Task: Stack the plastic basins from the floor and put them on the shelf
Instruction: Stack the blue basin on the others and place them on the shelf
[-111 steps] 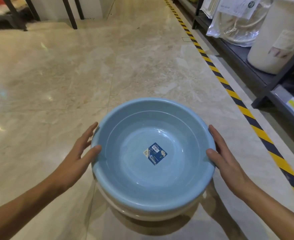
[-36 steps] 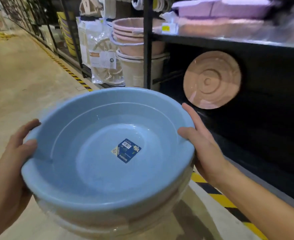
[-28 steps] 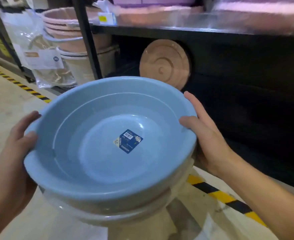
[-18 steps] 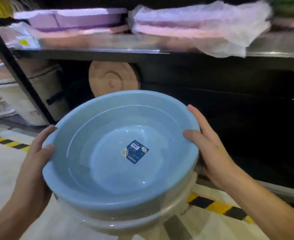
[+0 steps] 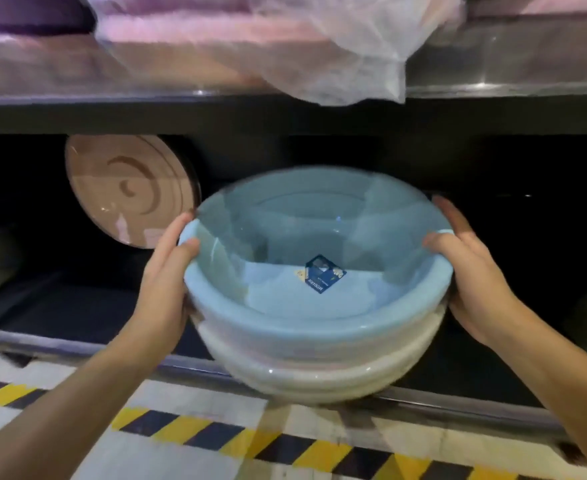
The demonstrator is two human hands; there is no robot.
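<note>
I hold a stack of plastic basins (image 5: 314,327) in front of the dark lower shelf (image 5: 77,306). The top basin is light blue with a dark blue sticker (image 5: 323,274) inside; white basins nest under it. My left hand (image 5: 162,282) grips the stack's left rim, thumb over the edge. My right hand (image 5: 472,271) grips the right rim the same way. The stack's bottom hangs over the shelf's metal front edge (image 5: 188,367); I cannot tell if it touches. The picture is motion-blurred.
A pink round lid (image 5: 129,190) leans on its edge inside the lower shelf, left of the stack. The upper shelf (image 5: 492,112) carries pink and purple items in clear plastic wrap (image 5: 285,46). Yellow-and-black tape (image 5: 215,434) runs along the floor below.
I have turned from the floor to face the shelf, and the stack has moved forward and down into the lower shelf's opening. Both hands keep the same grip.
</note>
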